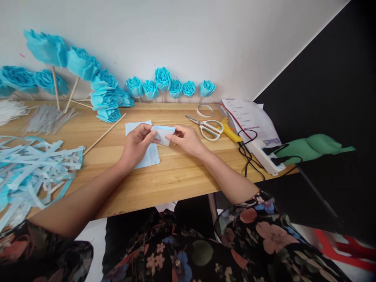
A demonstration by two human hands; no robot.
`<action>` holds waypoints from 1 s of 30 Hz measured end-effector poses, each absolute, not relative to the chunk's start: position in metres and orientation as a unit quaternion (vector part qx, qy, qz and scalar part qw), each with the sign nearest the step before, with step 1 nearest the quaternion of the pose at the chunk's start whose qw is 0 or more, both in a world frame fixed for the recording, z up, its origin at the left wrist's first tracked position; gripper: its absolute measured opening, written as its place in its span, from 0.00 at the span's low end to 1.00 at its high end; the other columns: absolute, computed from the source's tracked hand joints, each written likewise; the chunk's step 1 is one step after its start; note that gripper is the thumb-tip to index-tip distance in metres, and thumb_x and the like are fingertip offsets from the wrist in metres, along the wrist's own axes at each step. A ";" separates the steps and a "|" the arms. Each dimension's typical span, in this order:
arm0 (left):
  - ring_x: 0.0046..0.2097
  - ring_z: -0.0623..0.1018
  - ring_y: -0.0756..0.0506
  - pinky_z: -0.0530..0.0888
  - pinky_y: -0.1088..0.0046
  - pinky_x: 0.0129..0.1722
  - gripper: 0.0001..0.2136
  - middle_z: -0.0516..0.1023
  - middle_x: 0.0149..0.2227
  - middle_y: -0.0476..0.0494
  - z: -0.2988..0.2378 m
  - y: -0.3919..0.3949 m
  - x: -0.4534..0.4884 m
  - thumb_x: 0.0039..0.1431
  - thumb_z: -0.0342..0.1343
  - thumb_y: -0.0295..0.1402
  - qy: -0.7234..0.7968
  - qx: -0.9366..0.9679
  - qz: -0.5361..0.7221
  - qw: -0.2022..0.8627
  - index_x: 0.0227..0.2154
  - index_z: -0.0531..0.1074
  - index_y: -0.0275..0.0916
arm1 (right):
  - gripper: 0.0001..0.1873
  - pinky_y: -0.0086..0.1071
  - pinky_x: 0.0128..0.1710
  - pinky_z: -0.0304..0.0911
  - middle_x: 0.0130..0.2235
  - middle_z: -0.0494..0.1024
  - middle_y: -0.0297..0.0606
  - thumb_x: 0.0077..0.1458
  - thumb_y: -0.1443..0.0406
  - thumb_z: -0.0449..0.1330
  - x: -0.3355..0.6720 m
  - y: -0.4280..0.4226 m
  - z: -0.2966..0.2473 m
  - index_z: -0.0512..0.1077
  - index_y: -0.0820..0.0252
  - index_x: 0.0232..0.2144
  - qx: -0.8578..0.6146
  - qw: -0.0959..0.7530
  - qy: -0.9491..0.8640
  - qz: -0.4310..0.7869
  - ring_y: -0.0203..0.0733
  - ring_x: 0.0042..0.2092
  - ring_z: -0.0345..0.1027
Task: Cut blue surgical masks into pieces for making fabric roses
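Between my two hands is a small pale blue sheet [163, 135], its upper edge a brighter blue band that looks folded over. My left hand [136, 143] pinches its left end between thumb and fingers. At the right end, my right hand [186, 139] grips it the same way. Beneath it on the wooden table lies a light blue piece of sheet material [149, 156], partly covered by my left hand. White-handled scissors [210, 127] rest just beyond my right hand, blades pointing left.
Blue flowers on sticks [163, 80] line the wall. Blue and white strips [38, 168] heap at left, near grey thin strands [51, 117] and a wooden stick [104, 133]. At right are a tape roll [205, 111], yellow glue gun [232, 131], power strip [266, 156], cables and papers [249, 117].
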State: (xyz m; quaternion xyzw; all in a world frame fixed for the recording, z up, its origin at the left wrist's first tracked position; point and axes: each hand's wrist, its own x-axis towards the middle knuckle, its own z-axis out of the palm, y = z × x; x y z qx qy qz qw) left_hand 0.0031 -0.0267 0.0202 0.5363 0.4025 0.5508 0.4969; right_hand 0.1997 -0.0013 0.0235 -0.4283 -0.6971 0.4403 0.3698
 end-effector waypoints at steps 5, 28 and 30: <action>0.37 0.81 0.45 0.81 0.64 0.41 0.18 0.78 0.33 0.48 0.019 -0.025 0.004 0.54 0.67 0.48 0.390 0.542 0.539 0.514 0.33 0.69 0.39 | 0.14 0.31 0.31 0.59 0.26 0.70 0.30 0.53 0.54 0.65 0.199 -0.002 0.028 0.69 0.58 0.28 -0.423 0.375 -0.712 0.416 0.36 0.28 0.63; 0.19 0.66 0.53 0.65 0.77 0.19 0.11 0.70 0.20 0.53 0.018 -0.030 0.001 0.62 0.59 0.41 0.442 0.649 0.475 0.398 0.33 0.75 0.39 | 0.13 0.32 0.38 0.61 0.30 0.77 0.34 0.59 0.55 0.61 0.202 -0.007 0.035 0.75 0.59 0.33 -0.423 0.359 -0.770 0.314 0.39 0.34 0.68; 0.23 0.71 0.52 0.69 0.76 0.23 0.11 0.75 0.25 0.50 0.015 -0.027 0.000 0.63 0.58 0.42 0.441 0.646 0.489 0.386 0.35 0.75 0.39 | 0.11 0.33 0.39 0.61 0.32 0.78 0.35 0.60 0.57 0.61 0.205 -0.006 0.036 0.75 0.59 0.33 -0.426 0.358 -0.788 0.264 0.40 0.36 0.69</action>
